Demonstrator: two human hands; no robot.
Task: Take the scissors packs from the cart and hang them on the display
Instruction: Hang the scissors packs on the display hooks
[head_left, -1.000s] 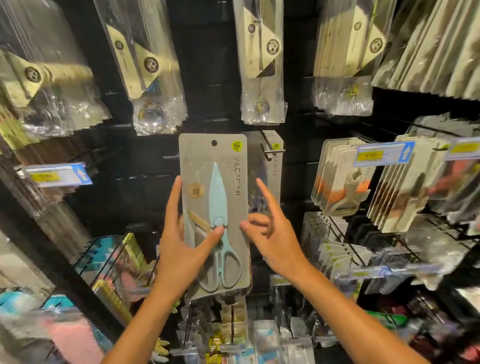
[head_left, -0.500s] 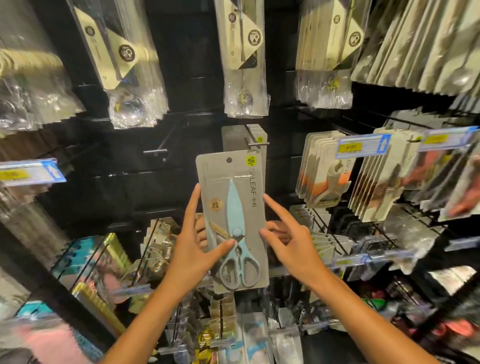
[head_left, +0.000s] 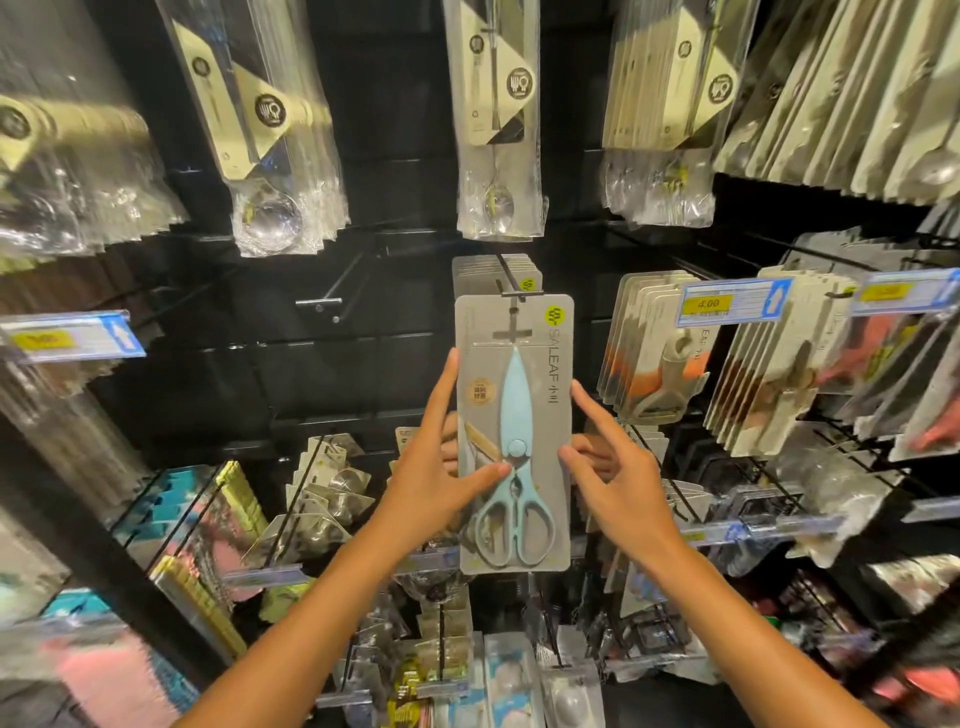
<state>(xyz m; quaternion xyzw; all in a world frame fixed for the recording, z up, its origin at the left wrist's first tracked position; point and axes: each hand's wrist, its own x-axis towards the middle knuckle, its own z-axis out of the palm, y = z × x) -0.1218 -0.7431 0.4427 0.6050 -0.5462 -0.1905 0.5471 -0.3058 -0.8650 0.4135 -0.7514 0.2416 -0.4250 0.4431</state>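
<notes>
A grey card pack with light blue scissors (head_left: 514, 436) is held upright in front of the black display wall. My left hand (head_left: 436, 467) pinches its left edge, thumb on the front and fingers behind. My right hand (head_left: 608, 467) holds the right edge the same way, with the index finger stretched up along the card. The pack's top hole sits at the tip of a metal peg (head_left: 511, 283) that carries several identical scissors packs (head_left: 493, 270) behind it. The cart is out of view.
Bagged spoons and cutlery (head_left: 498, 130) hang in rows above. An empty peg (head_left: 332, 291) juts out to the left. Carded peelers (head_left: 660, 353) with a blue price tag (head_left: 732, 301) hang to the right. Lower hooks hold small packaged items (head_left: 332, 499).
Both hands carried the scissors pack to the right and upward, from in front of the empty left peg to the tip of the peg holding the matching packs.
</notes>
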